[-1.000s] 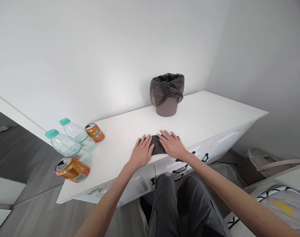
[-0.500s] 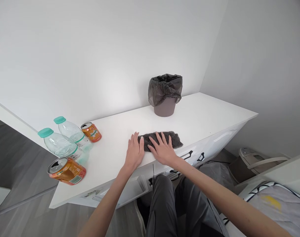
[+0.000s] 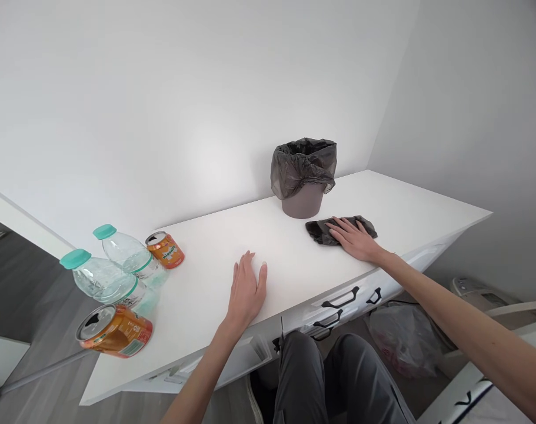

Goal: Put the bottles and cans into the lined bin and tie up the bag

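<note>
My right hand lies flat over a flattened black plastic bag, fingers stretched out and resting on it. The bag is on the white countertop, just in front of a small grey-brown trash bin. A black bin liner lines that bin, its edge folded down over the rim. My left hand rests palm down on the counter near the front edge, fingers extended and thumb apart, holding nothing.
At the left end stand two clear plastic bottles with teal caps, the nearer bottle and the farther bottle. Beside them are two opened orange soda cans, a front can and a back can. Drawer handles project below the counter edge.
My right hand and the black bag have moved right across the counter, nearer the bin. My left hand has come off the bag and stays on the counter. The view has shifted slightly.
</note>
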A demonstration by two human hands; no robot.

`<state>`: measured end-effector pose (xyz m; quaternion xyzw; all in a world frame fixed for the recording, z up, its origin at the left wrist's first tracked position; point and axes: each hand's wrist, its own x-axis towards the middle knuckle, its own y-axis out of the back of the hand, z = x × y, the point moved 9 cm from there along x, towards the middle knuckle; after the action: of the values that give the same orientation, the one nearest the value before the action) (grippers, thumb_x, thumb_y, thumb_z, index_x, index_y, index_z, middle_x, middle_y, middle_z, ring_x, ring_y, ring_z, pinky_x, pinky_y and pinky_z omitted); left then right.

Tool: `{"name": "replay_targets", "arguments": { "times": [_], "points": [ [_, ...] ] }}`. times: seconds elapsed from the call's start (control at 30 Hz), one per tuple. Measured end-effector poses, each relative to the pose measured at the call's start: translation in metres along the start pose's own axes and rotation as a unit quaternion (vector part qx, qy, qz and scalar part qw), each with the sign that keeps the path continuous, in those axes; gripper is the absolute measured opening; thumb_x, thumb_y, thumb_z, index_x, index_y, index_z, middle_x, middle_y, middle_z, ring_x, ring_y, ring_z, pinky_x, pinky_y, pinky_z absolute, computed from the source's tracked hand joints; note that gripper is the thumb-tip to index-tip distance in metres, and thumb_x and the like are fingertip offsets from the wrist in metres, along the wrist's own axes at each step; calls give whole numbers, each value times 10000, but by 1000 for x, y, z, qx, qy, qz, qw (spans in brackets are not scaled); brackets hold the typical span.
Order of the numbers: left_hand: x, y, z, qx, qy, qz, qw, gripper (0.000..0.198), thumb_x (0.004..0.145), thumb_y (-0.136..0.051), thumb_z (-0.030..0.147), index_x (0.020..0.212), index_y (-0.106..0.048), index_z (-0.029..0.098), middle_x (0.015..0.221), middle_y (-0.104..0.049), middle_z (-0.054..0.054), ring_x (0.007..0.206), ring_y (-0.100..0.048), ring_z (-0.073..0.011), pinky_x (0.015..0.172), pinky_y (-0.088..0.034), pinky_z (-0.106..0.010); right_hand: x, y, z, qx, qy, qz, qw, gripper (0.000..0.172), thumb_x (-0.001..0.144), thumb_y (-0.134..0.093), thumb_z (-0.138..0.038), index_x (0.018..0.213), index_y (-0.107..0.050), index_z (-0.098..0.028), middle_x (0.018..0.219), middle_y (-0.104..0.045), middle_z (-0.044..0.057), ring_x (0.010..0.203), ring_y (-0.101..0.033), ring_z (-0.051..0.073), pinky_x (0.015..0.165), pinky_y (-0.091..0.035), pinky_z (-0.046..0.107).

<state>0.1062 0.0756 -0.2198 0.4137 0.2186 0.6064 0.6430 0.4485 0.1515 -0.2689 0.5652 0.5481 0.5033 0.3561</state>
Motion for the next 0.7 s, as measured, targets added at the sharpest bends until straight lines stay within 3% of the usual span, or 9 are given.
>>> {"name": "replay_targets", "arguments": {
  "times": [0.1, 0.37, 0.6, 0.7],
  "points": [
    [1, 0, 2, 3, -9, 16, 1000, 597, 1088, -272, 557, 1525, -355, 158, 1641, -433, -199, 1586, -326, -293, 1309, -229, -601, 4, -6, 15, -8, 3, 12, 1000, 638, 1090, -141, -570, 1659, -336, -356, 1757, -228, 2, 1619, -212, 322, 1280, -186, 669],
    [0, -12, 5, 99, -64, 20, 993, 558, 1077, -341, 537, 1492, -395, 168, 1649, -416, -214, 1587, -313, -341, 1295, -227, -630, -5, -7, 11, -50, -19, 86, 995, 634, 1097, -148, -533, 1657, -355, -319, 1752, -255, 39, 1622, -183, 350, 1275, -142, 687],
    [-4, -19, 2, 157, -82, 16, 984, 581, 1086, -311, 494, 1502, -410, 100, 1638, -425, -239, 1581, -310, -375, 1288, -242, -628, -17, -29, -8, -35, -40, 39, 998, 658, 1052, -171, -703, 1669, -204, -474, 1790, 42, 27, 1626, -51, 427, 1226, -106, 764],
    [-6, -18, 3, 160, -90, 23, 983, 565, 1087, -304, 484, 1498, -422, 115, 1622, -457, -224, 1577, -323, -368, 1278, -254, -638, -27, -26, -26, -24, -45, 32, 998, 683, 1039, -172, -734, 1668, -211, -470, 1789, 53, 57, 1621, -46, 445, 1212, -114, 776]
  ]
}}
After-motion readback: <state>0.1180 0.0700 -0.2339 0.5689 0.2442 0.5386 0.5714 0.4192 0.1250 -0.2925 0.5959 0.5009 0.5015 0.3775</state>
